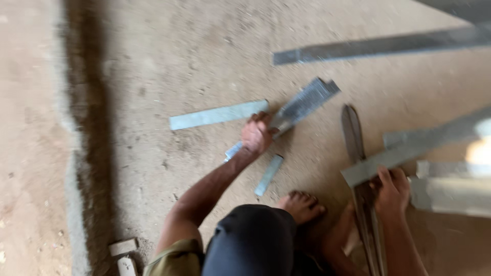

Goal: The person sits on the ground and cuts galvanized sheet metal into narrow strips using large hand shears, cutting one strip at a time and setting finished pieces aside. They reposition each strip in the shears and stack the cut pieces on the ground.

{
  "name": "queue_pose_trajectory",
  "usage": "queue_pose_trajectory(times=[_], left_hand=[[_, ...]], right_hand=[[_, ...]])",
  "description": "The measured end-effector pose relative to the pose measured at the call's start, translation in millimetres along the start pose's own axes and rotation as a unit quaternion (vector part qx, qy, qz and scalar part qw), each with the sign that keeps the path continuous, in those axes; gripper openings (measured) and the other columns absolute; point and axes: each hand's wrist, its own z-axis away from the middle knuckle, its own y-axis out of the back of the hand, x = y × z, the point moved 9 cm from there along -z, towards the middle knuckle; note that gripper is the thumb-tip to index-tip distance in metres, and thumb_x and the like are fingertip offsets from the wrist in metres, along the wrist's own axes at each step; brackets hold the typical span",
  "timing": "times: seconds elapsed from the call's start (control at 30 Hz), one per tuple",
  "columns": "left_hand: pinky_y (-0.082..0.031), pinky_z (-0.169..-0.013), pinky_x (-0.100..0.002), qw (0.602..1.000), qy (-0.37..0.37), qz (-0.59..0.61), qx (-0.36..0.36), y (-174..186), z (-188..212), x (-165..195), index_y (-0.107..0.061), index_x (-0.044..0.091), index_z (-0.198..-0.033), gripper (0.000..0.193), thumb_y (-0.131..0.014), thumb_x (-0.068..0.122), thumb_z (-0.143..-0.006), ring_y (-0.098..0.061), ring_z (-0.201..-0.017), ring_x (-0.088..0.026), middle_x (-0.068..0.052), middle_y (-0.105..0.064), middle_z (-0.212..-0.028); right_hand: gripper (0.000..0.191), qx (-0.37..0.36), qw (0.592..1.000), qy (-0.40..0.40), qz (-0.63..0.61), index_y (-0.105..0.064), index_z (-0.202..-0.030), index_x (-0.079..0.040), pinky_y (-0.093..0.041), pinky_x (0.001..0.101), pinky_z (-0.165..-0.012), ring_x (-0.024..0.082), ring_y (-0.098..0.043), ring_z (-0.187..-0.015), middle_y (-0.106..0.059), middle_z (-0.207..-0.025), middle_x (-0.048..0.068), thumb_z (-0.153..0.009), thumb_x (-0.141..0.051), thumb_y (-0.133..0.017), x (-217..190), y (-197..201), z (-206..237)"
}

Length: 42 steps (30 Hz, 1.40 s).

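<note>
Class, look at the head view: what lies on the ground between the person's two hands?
In the head view, between the left hand gripping a metal channel piece and the right hand lie the dark blades of large shears and, nearer the left hand, a short metal strip.

Left hand (pixel 257 135) grips metal channel (pixel 302 105), pointing 2 o'clock. Right hand (pixel 393 191) holds snips (pixel 360 168) on floor (pixel 153 76). Flat strip (pixel 219 114) at 10 o'clock of left hand.

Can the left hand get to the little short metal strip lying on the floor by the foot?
Probably yes. The short metal strip lies bare on the floor just beside the left hand, with nothing over it. But that hand is gripping a longer metal channel, so it would likely need to let go first.
</note>
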Motion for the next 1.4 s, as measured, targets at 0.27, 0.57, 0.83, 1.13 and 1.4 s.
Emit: queue_pose_trajectory(times=[0.27, 0.57, 0.83, 1.13, 1.4], left_hand=[[-0.058, -0.086, -0.046, 0.999, -0.031, 0.023, 0.019, -5.1, 6.6, 7.5, -0.068, -0.001, -0.122, 0.052, -0.089, 0.022, -0.08, -0.068, -0.101, -0.034, -0.02, -0.07, -0.113], [-0.062, -0.08, -0.046, 0.992, -0.119, 0.017, 0.037, 1.3, 12.0, 29.9, -0.07, -0.001, -0.12, 0.036, -0.079, 0.011, -0.087, -0.071, -0.088, -0.033, -0.017, -0.074, -0.095], [-0.055, -0.073, -0.054, 0.944, 0.029, 0.247, -0.218, -20.1, -19.6, 83.5, -0.057, 0.002, -0.156, 0.055, -0.07, 0.013, -0.105, -0.072, -0.08, -0.042, -0.035, -0.071, -0.089], [-0.058, -0.103, -0.052, 0.707, -0.169, 0.552, -0.408, -151.5, -39.7, 335.1, -0.014, 0.004, -0.164, 0.109, -0.093, 0.024, -0.092, -0.061, -0.125, -0.038, -0.03, -0.054, -0.144], [-0.068, -0.054, -0.034, 0.723, -0.003, 0.526, -0.447, -212.5, -14.0, 367.8, -0.036, 0.005, -0.151, 0.086, -0.088, 0.011, -0.082, -0.073, -0.065, -0.02, -0.016, -0.075, -0.099]], right_hand=[[0.012, 0.026, 1.0, -0.002, 0.016, -0.065, -0.107, -0.007, -0.051, 0.0253, -0.063, 0.011, -0.064, -0.076, -0.068, -0.093, 0.001, -0.106, -0.018, -0.07, -23.1, -16.0, 14.7], [0.014, 0.03, 0.999, -0.021, 0.022, -0.064, -0.108, -0.007, -0.05, 0.0239, -0.062, 0.01, -0.065, -0.077, -0.069, -0.094, 0.001, -0.105, -0.019, -0.07, -36.2, -27.4, 22.1], [0.019, 0.011, 0.999, 0.046, 0.013, -0.056, -0.117, -0.006, -0.054, 0.0265, -0.063, 0.011, -0.066, -0.082, -0.068, -0.101, 0.004, -0.106, -0.015, -0.068, -69.4, -36.5, 30.3], [0.027, 0.006, 0.999, 0.025, -0.041, -0.055, -0.137, 0.0, -0.057, 0.0272, -0.078, 0.01, -0.066, -0.092, -0.069, -0.111, 0.005, -0.114, -0.014, -0.058, -115.6, -69.9, 68.0], [0.083, -0.026, 0.975, 0.221, 0.002, -0.021, -0.152, -0.012, -0.057, 0.0293, -0.091, 0.016, -0.064, -0.113, -0.055, -0.132, 0.011, -0.097, -0.021, -0.081, -146.1, -73.6, 113.2]])
